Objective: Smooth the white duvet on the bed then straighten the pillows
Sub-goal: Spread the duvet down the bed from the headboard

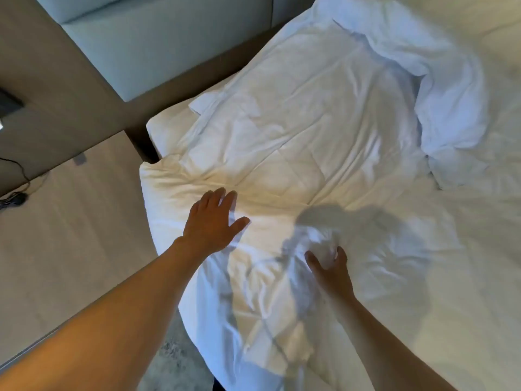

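White cotton filled most of my view: the white quilted duvet (pixel 296 131) lay along the near-left side of the bed (pixel 465 277), its long axis running from the corner below me up toward the far right. Stitched seams crossed it in soft squares, and creases fanned across the near part. At its far end the cloth was heaped in a rumpled fold (pixel 451 88), bluish in the light. A pale corner of mattress (pixel 166 128) showed at the bed's left edge.

My left hand (pixel 211 224) rested flat on the duvet near that left edge, fingers straight and spread, holding nothing. My right hand (pixel 329 269) lay nearer the middle, thumb and fingers curled into a bunched ridge of the fabric, gripping it.

Beside the bed stood a pale wood-grain bedside table (pixel 70 221) with a black cable (pixel 17 193) on it, and a light upholstered panel (pixel 158 43) stood beyond.
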